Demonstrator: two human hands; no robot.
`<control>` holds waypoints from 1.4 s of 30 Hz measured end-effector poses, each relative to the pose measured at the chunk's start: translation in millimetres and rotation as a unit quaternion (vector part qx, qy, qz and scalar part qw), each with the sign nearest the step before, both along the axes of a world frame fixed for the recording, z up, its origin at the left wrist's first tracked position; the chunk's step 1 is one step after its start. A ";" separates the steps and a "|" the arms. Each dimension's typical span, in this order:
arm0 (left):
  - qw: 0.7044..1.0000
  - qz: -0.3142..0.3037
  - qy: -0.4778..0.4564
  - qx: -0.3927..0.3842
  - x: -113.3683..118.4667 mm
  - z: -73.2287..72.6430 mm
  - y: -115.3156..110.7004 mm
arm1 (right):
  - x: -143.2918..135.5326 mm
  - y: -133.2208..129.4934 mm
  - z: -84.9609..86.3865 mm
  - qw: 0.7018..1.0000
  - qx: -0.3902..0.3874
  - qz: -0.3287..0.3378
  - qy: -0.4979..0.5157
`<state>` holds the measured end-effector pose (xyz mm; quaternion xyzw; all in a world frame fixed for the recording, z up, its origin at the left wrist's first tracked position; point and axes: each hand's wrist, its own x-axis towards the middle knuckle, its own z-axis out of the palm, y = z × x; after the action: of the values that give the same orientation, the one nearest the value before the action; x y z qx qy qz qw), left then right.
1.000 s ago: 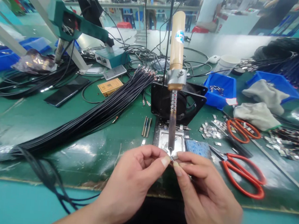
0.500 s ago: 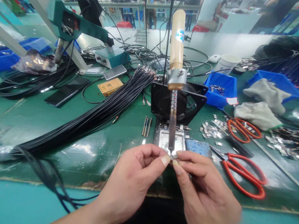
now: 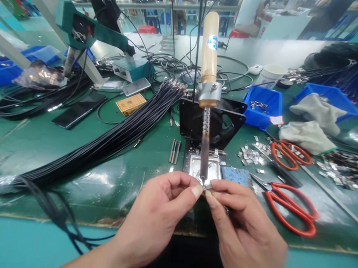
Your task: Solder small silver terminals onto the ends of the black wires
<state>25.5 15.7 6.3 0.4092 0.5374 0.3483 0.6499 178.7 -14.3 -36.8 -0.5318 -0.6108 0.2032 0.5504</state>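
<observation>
A soldering iron (image 3: 210,62) with a pale wooden handle is clamped upright, tip down. My left hand (image 3: 160,211) and my right hand (image 3: 246,226) meet just under its tip. Thumb and forefinger of each are pinched together at the same spot. Small metal pieces (image 3: 205,186) show between the fingertips, too small and covered to name exactly. Behind the fingers lies a shallow metal tray (image 3: 195,162), partly hidden by the iron. A blue sponge (image 3: 236,176) sits right of the tray, and a black fan (image 3: 211,122) stands behind the iron.
Left lies a thick bundle of black cables (image 3: 104,140), beside a phone (image 3: 78,110). Red-handled scissors (image 3: 293,209) and loose metal connectors (image 3: 251,155) are on the right. Further back are a blue bin (image 3: 263,107), gloves (image 3: 305,135) and a green heat gun (image 3: 91,30). People are in the background.
Both hands keep the same pinch below the iron's tip. The whole view has shifted very slightly; nothing else visibly differs.
</observation>
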 end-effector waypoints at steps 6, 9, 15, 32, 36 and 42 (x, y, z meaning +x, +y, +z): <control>1.000 0.002 -0.010 -0.004 1.8 1.5 1.6 | 0.6 0.8 -1.0 1.000 0.002 -0.003 0.001; 1.000 0.004 -0.014 -0.004 1.5 2.8 1.0 | 1.2 0.4 -0.5 1.000 0.003 -0.002 0.001; 1.000 0.001 -0.012 -0.003 0.8 3.3 0.0 | 1.4 -0.4 -0.1 1.000 0.003 -0.002 0.010; 1.000 -0.002 -0.012 -0.003 2.8 3.2 2.5 | 0.9 -0.2 -1.7 1.000 0.014 -0.003 0.013; 1.000 0.000 -0.007 -0.003 2.3 4.1 1.5 | 1.7 -0.2 -1.2 1.000 0.021 0.002 0.015; 1.000 -0.004 -0.004 -0.001 1.0 5.1 0.7 | 2.4 -0.3 0.3 1.000 0.024 0.002 0.015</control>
<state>26.5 16.4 11.4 0.4090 0.5337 0.3471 0.6537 181.1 -14.5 -36.6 -0.5141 -0.6083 0.1978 0.5715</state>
